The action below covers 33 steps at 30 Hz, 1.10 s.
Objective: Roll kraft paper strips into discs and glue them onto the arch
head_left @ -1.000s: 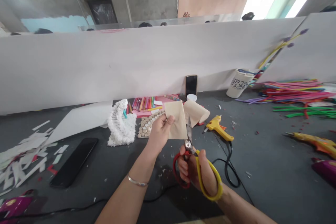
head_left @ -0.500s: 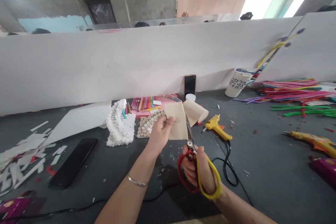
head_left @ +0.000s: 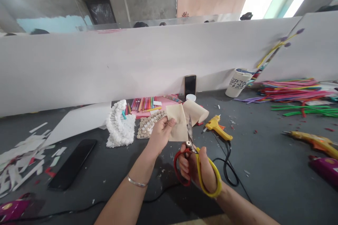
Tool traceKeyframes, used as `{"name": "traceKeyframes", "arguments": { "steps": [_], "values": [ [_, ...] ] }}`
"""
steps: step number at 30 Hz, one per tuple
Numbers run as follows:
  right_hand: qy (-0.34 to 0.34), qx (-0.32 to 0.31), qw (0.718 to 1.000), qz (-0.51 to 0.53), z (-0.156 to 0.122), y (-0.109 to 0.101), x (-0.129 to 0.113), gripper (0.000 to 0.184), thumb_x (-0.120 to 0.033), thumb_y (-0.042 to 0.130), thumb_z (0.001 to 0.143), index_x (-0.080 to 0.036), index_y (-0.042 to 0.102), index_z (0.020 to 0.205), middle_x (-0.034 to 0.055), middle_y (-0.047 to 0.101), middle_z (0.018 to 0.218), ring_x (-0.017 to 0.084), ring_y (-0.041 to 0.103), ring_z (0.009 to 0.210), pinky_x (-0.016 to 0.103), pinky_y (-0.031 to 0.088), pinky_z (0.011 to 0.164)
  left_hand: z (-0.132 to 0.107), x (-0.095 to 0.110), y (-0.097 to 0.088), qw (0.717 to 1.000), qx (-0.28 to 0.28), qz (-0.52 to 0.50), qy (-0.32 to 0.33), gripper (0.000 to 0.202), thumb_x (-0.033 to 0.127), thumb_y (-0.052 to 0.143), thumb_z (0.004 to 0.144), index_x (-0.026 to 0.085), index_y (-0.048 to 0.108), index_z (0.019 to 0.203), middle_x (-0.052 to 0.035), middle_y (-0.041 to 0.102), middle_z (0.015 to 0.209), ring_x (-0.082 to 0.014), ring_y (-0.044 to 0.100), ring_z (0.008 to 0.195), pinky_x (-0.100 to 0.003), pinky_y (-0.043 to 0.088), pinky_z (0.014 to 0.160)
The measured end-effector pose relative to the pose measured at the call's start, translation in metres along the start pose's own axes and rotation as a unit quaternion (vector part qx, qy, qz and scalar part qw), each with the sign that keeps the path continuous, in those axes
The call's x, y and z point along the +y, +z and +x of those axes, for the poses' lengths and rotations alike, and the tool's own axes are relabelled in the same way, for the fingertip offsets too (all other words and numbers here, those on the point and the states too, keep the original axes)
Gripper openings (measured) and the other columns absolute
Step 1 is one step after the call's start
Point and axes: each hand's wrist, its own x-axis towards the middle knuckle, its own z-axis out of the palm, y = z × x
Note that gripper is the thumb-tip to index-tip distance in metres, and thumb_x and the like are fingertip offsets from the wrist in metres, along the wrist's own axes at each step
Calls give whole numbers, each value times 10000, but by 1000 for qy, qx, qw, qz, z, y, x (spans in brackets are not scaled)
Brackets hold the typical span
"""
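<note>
My left hand (head_left: 161, 132) pinches a rectangular piece of beige paper (head_left: 179, 126) between thumb and fingers, holding it up above the dark table. In my right hand (head_left: 196, 168) is a pair of scissors (head_left: 189, 143) with one red and one yellow handle loop. The blades point away from me along the right edge of the paper and are slightly apart. Just behind lies a curled roll of the same beige material (head_left: 196, 112). Left of the paper is a mat of small round beige discs (head_left: 145, 128), partly hidden by my left hand.
A yellow glue gun (head_left: 218, 127) with a black cord lies to the right. White textured work (head_left: 120, 126), markers (head_left: 142, 104), a black phone (head_left: 72, 163) and paper strips (head_left: 23, 161) are on the left. A white cup (head_left: 237, 83) and pipe cleaners (head_left: 293, 91) stand further right.
The scissors' handles have spread wider and the blades have parted more, with the red loop shifting left. My left hand still holds the paper in nearly the same place.
</note>
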Motion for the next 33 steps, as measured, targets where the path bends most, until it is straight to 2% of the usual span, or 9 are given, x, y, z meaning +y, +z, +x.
{"name": "traceKeyframes", "arguments": {
  "steps": [6, 14, 18, 22, 28, 33],
  "values": [
    [-15, 33, 999, -13, 2, -6, -3, 611, -806, 569, 686, -200, 550, 763, -48, 362, 574, 93, 265, 459, 207, 268, 389, 0, -1, 2, 998, -57, 33, 1, 500, 582, 612, 811, 150, 690, 1050, -66, 721, 871, -226, 658, 802, -290, 502, 679],
    [-29, 51, 998, -31, 3, -11, -3, 612, -793, 577, 691, -187, 587, 771, -63, 331, 548, 72, 226, 427, 193, 264, 360, 1, -2, 3, 998, -57, 28, 2, 496, 569, 599, 829, 162, 685, 1098, -77, 735, 918, -260, 668, 886, -304, 509, 696],
    [-45, 51, 997, -42, 6, -20, 3, 555, -719, 595, 736, -169, 620, 799, -87, 293, 500, 52, 167, 375, 169, 215, 292, 0, -3, 4, 999, -45, 28, 6, 498, 576, 595, 829, 158, 689, 1083, -78, 737, 917, -263, 669, 896, -309, 515, 709],
    [-43, 72, 995, -46, 7, -25, 4, 491, -641, 635, 752, -159, 613, 844, -96, 310, 489, 44, 185, 353, 155, 221, 273, 0, -3, 3, 999, -38, 33, 11, 477, 559, 589, 842, 163, 683, 1090, -82, 734, 945, -260, 667, 911, -317, 515, 740],
    [-73, 59, 995, -40, 6, -13, -2, 491, -692, 591, 753, -232, 424, 707, -91, 329, 492, 51, 175, 353, 147, 203, 276, 0, -1, -1, 998, -44, 40, -6, 499, 577, 584, 836, 161, 679, 1094, -85, 727, 927, -241, 670, 810, -323, 519, 706],
    [-77, 58, 994, -56, 2, 6, -11, 512, -708, 625, 715, -268, 397, 845, -117, 366, 481, 64, 224, 346, 148, 260, 289, -1, 3, -1, 998, -52, 23, -13, 495, 578, 603, 820, 168, 679, 1085, -74, 727, 896, -240, 671, 824, -310, 517, 688]
  ]
}}
